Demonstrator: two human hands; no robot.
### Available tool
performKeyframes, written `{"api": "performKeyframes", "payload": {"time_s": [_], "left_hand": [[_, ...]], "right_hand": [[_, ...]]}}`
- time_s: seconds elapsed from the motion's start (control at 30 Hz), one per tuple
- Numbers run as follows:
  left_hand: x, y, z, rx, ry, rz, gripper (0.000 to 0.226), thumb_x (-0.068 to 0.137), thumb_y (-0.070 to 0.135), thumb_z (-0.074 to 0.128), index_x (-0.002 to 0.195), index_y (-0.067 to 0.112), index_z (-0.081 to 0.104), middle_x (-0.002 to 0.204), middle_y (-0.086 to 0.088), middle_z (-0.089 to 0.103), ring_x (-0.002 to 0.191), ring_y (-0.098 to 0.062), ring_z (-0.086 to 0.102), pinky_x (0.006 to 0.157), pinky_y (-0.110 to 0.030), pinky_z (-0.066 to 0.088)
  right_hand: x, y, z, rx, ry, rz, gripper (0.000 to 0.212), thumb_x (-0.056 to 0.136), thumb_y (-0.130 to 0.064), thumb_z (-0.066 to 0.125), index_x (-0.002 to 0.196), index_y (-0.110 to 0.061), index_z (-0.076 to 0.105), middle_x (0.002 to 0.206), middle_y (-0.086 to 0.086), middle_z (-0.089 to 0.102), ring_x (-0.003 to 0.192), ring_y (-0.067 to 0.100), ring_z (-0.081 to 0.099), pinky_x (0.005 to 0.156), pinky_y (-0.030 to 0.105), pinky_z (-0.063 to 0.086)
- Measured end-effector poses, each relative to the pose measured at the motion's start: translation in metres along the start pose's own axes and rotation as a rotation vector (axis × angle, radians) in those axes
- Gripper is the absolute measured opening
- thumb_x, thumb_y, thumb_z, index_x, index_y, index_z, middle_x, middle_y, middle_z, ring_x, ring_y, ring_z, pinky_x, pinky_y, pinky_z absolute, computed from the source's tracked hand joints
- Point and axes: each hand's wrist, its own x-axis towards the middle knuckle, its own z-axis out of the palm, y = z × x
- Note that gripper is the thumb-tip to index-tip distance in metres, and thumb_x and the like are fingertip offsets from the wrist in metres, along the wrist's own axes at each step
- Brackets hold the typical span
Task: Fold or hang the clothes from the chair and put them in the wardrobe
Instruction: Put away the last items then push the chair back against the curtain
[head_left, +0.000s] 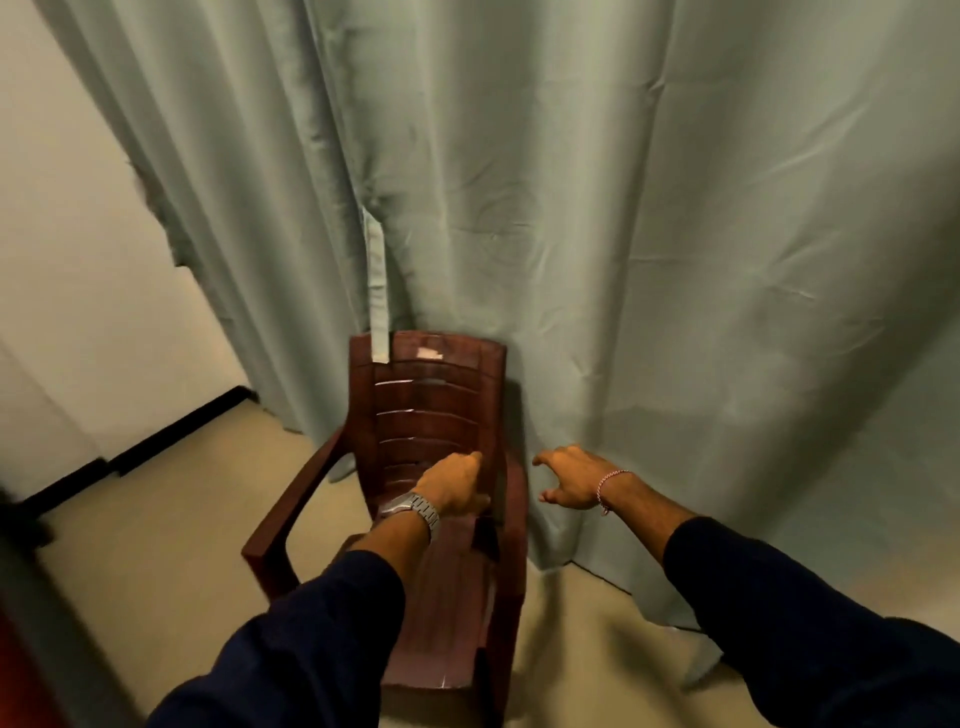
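Note:
A dark red-brown plastic chair (431, 410) stands against a pale green curtain, and I see no clothes on its seat or backrest. My left hand (452, 486), with a metal watch on the wrist, reaches over the seat to the lower right of the backrest, fingers loosely bent and holding nothing. My right hand (569, 480), with a thread bracelet on the wrist, hovers just right of the chair's right armrest with fingers spread, close to the curtain. No wardrobe is in view.
The pale green curtain (597, 234) fills the back and right, reaching the floor. A strip of curtain fabric (378, 306) hangs over the chair's top edge. A cream wall with a black skirting (171, 434) lies to the left. Beige floor (171, 530) surrounds the chair.

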Motion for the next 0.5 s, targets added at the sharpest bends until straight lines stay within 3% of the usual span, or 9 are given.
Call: {"api": "performKeyframes", "payload": {"time_s": [0.23,0.4,0.5], "left_hand": [[-0.033,-0.089,0.020,-0.092,-0.021,-0.206,0.061,0.088,0.036,0.072,0.136,0.008,0.048,0.131,-0.015,0.061,0.118,-0.034,0.060,0.097,-0.045,0.050],[-0.037,-0.139,0.032,-0.143,-0.008,-0.313,0.055,0.090,0.034,0.070,0.133,0.007,0.052,0.130,-0.016,0.063,0.120,-0.034,0.059,0.097,-0.040,0.047],[-0.037,-0.166,0.041,-0.159,0.003,-0.389,0.054,0.093,0.033,0.066,0.137,0.005,0.050,0.133,-0.017,0.061,0.122,-0.035,0.057,0.098,-0.041,0.047]], "right_hand": [[0.055,-0.040,0.038,-0.047,-0.134,-0.083,0.067,0.093,-0.042,0.066,0.147,-0.009,0.041,0.142,0.016,0.052,0.128,0.034,0.052,0.104,0.042,0.047],[0.101,-0.042,0.078,-0.029,-0.274,-0.006,0.070,0.092,-0.045,0.067,0.142,-0.002,0.041,0.137,0.019,0.055,0.119,0.033,0.058,0.095,0.038,0.050],[0.124,-0.036,0.107,-0.003,-0.364,0.071,0.062,0.096,-0.047,0.060,0.136,0.000,0.054,0.137,0.017,0.056,0.115,0.028,0.059,0.087,0.031,0.047]]}}
